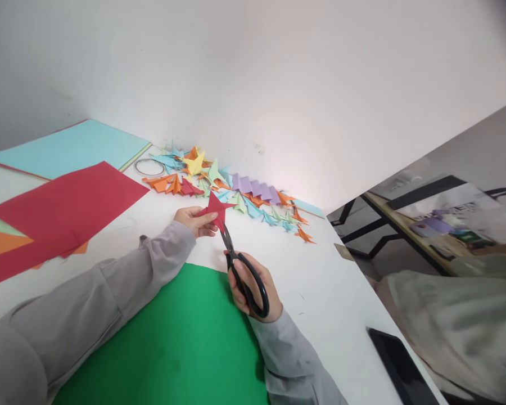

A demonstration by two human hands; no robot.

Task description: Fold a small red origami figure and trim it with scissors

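Between the thumb and fingers of my left hand (197, 220) is a red folded paper star (217, 211) with pointed arms. My right hand (255, 287) grips black-handled scissors (253, 287), fingers through the loops. Their blades point up and away from me and meet the star's lower point; whether they cut into it I cannot tell. Both hands are above the white table, near the top of a green sheet (172, 337). Just beyond them lies a long pile of folded paper shapes, among them a yellow star (195, 162) and a purple pleated row (256, 188).
Red sheets (71, 205) and a light blue stack (71, 147) lie to the left. A roll of tape (149, 167) sits by the pile. A black phone (405, 365) rests at the right edge. Beside the table, a person in pale clothing (459, 315) is partly visible. A wall stands behind.
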